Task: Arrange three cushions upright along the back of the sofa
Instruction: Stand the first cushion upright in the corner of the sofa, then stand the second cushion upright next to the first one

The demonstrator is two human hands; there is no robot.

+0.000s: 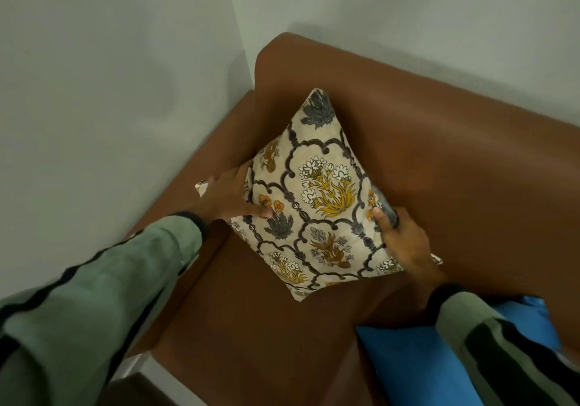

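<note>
Both arms reached forward over the brown sofa (439,154). The left hand (227,197) and right hand (400,239) gripped opposite edges of the floral cushion (317,195), fingers curled onto its fabric, beside a blue cushion (405,361).

left hand (230,194) gripping, right hand (403,238) gripping — arms outstretched

Both sleeves (103,280) are pale green with black lengthwise stripes and dark ribbed cuffs (444,294).

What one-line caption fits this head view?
Both hands, left hand and right hand, hold a floral cushion in the brown sofa corner; a blue cushion lies nearby.
</note>
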